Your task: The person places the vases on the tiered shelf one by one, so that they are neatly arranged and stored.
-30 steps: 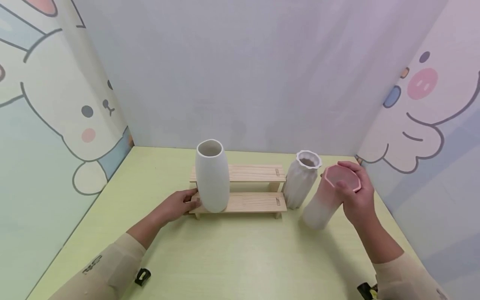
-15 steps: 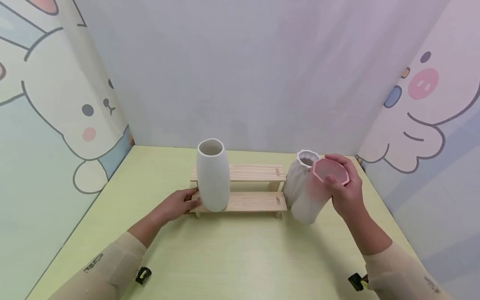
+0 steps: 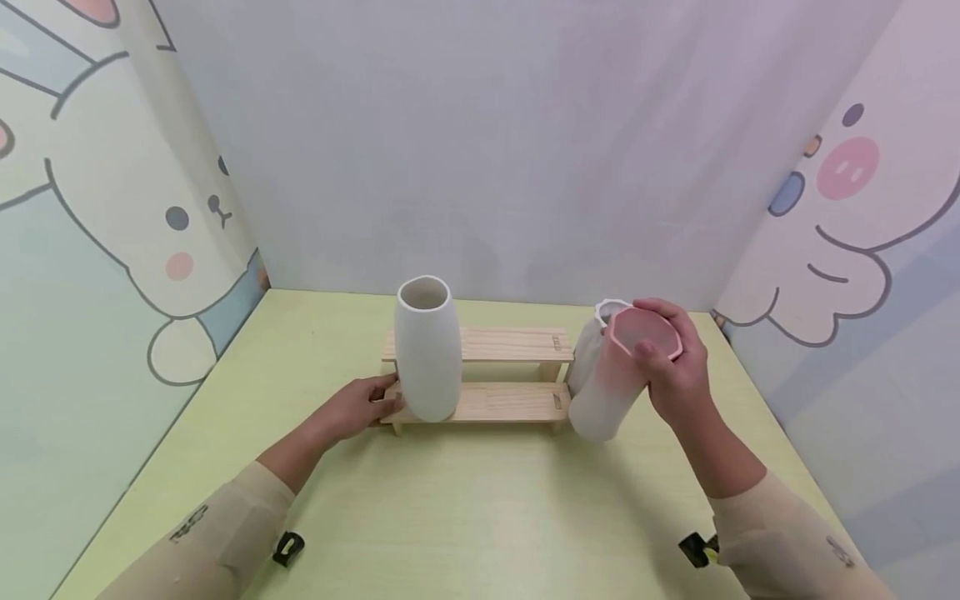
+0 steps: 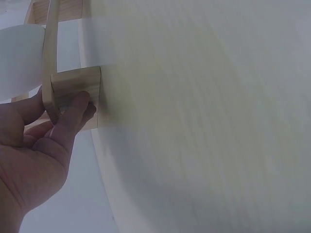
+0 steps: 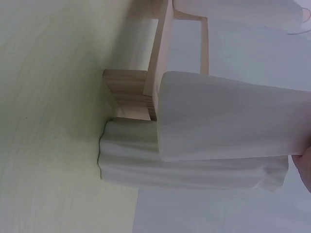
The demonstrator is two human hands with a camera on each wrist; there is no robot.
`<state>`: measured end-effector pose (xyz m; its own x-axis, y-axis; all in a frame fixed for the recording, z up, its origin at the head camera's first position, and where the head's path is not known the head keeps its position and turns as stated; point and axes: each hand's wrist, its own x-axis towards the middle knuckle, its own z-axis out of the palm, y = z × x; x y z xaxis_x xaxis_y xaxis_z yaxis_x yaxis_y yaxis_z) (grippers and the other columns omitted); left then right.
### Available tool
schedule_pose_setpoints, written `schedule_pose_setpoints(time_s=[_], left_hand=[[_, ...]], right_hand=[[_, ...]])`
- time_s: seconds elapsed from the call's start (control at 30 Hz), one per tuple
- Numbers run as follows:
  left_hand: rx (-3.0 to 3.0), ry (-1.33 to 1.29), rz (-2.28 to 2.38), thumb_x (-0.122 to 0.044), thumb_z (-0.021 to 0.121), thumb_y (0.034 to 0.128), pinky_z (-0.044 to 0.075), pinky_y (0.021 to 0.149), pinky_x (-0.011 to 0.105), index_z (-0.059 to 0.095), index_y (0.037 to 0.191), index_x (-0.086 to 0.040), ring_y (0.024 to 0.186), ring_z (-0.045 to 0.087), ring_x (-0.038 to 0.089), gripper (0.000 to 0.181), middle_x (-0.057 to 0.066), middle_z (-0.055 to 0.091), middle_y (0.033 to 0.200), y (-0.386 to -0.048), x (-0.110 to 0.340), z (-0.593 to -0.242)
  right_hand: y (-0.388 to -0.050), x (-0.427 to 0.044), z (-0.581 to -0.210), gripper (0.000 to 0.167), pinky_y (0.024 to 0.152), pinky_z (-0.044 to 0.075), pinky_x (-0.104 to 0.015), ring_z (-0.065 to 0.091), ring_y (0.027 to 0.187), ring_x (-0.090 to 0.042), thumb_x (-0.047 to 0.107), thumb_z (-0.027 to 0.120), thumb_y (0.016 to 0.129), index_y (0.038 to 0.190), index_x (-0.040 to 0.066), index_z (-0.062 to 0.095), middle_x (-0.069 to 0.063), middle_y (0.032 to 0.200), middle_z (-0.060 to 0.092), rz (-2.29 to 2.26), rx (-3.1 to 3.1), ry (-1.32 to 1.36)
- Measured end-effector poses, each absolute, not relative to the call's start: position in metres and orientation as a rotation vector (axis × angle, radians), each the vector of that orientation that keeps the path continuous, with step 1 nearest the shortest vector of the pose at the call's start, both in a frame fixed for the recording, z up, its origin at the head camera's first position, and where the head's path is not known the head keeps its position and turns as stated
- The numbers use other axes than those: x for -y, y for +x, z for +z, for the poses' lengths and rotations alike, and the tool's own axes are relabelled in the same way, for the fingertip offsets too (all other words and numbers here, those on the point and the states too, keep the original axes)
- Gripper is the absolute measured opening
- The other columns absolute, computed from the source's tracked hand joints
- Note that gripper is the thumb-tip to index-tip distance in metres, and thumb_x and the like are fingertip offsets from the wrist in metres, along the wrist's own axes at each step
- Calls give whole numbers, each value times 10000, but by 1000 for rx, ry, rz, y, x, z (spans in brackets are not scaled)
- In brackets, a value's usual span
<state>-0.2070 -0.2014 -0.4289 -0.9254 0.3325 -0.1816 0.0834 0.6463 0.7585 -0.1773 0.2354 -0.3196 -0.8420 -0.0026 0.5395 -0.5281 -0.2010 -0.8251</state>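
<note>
A smooth white vase [image 3: 429, 358] stands upright at the left end of the lower tier of a wooden two-tier rack [image 3: 510, 403]. My left hand [image 3: 352, 412] grips that tier's left end; in the left wrist view its fingers curl round the wooden end [image 4: 77, 85]. A pink-and-white vase [image 3: 611, 385], tilted with its mouth to the right, is held near the rim by my right hand [image 3: 678, 367]. Its base is beside the rack's right end, raised off the table in the right wrist view. Behind it a ribbed white vase [image 5: 131, 155] stands on the table, partly hidden.
The pale yellow-green table [image 3: 465, 508] meets a plain grey backdrop [image 3: 480, 150] behind the rack. Cartoon-printed side panels stand at left and right. Small black pieces [image 3: 288, 549] are visible by both sleeves.
My right hand has moved left with the pink-and-white vase, bringing it in front of the ribbed vase and up to the rack's right end. My left hand keeps its grip on the rack.
</note>
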Motion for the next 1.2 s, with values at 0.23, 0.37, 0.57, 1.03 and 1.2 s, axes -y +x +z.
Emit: schedule_pose_setpoints(time_s=[0.23,0.37,0.57,1.03,1.2], left_hand=[[-2588,333,1138,-342,615,975,483,838,372,407,1508,-133,997,565,214,609,121,624,1181,-206,201,-427],[-2594,337,1144,-342,619,973,490,875,391,417,1503,-131,1050,558,225,605,134,602,1283,-206,201,-428],[-2581,329,1161,-342,619,972,503,892,411,425,1500,-143,1080,566,230,597,134,599,1312,-206,200,-428],[-2585,329,1146,-384,612,970,508,879,407,409,1507,-132,1045,581,213,627,122,617,1269,-206,202,-428],[-2577,336,1153,-363,611,974,508,894,421,413,1504,-123,1076,574,225,615,136,600,1308,-206,201,-427]], right_hand=[[-182,-227,-315,384,720,570,-260,670,949,-210,27,627,887,1260,1,541,-114,1103,626,2103,1738,667],[-186,-222,-315,387,720,580,-284,703,937,-235,34,621,895,1268,-4,527,-123,1103,639,2131,1734,708],[-194,-214,-313,396,697,584,-299,711,912,-235,69,630,894,1271,6,524,-121,1091,652,2150,1728,730],[-213,-197,-311,382,682,570,-265,694,880,-201,95,615,884,1253,21,552,-100,1068,672,2055,1758,673],[-217,-192,-314,394,677,562,-251,669,875,-186,129,622,886,1262,32,552,-88,1066,668,2002,1799,646]])
